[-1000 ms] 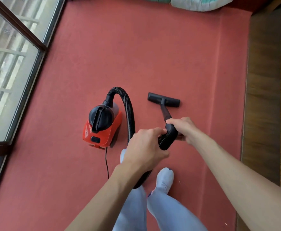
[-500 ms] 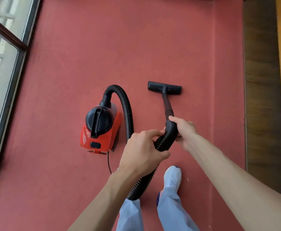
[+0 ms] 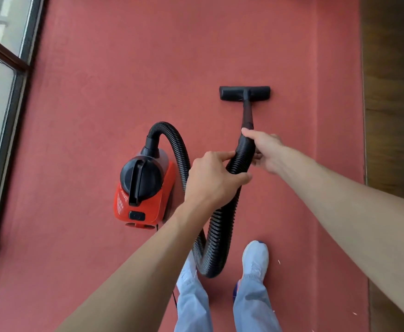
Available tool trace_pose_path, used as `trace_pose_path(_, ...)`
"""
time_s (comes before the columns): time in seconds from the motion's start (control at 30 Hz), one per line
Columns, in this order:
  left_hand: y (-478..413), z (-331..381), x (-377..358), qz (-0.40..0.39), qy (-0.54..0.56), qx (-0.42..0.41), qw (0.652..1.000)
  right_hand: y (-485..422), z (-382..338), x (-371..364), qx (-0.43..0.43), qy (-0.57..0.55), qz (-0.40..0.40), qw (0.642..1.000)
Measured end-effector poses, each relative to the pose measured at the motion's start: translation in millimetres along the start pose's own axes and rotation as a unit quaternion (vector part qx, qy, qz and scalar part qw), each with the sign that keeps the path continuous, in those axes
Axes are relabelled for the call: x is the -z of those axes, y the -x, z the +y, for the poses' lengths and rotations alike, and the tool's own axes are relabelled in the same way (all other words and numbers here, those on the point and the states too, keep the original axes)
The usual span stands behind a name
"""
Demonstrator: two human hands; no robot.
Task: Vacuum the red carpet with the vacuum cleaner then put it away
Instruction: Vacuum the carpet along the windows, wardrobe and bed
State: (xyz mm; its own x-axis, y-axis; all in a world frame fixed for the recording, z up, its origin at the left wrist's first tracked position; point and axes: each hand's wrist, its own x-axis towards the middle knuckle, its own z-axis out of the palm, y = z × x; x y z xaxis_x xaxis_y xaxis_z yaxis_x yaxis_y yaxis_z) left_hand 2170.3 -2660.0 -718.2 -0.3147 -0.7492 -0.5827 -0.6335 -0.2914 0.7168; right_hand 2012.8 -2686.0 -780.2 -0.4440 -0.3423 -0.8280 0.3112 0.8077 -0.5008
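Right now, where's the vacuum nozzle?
Head view: the nozzle sits on the red carpet, right of centre, ahead of the right hand and right of the canister.

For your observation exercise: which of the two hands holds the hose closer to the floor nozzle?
The right hand, gripping where the ribbed hose meets the rigid tube; the left hand grips further back, nearer the vacuum body.
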Motion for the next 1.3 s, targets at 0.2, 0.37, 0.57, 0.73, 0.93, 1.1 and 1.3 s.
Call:
trace_pose_path(0.2, 6.8, 6.7, -3.8, -0.065, 0.015, 0.002, 0.998, 11.5, 15.9, 24.9, -0.020, -0.070, 0.026, 0.997)
trace_pose_path(0.37, 20.1, 36.2, 4.1, -0.146, -0.023, -0.060, 0.987, 47.4, 20.3, 60.2, -0.039, -0.161, 0.112, 0.980)
trace_pose_path(0.57, 17.4, 52.9, 13.2, -0.205, -0.075, -0.098, 0.971, 60.3, 28.6, 77.3, -0.077, -0.230, 0.123, 0.962)
trace_pose_path(0.73, 7.5, 48.1, -2.5, -0.156, -0.094, -0.089, 0.979, 34.7, 24.4, 72.1, -0.077, -0.220, 0.111, 0.966)
trace_pose_path(0.93, 2.0, 36.4, -49.1, -0.067, -0.076, -0.044, 0.994, -7.3, 15.0, 72.1, -0.034, -0.137, 0.115, 0.983)
trace_pose_path(1.1, 4.7, 39.4, -58.5, -0.088, -0.070, -0.042, 0.993, -9.9, 24.5, 88.7, -0.032, -0.104, 0.118, 0.987)
trace_pose_path(1.3, 18.1, 47.6, -30.6, -0.210, -0.101, -0.075, 0.970, 22.1, 48.9, 127.8, -0.087, -0.099, 0.052, 0.990)
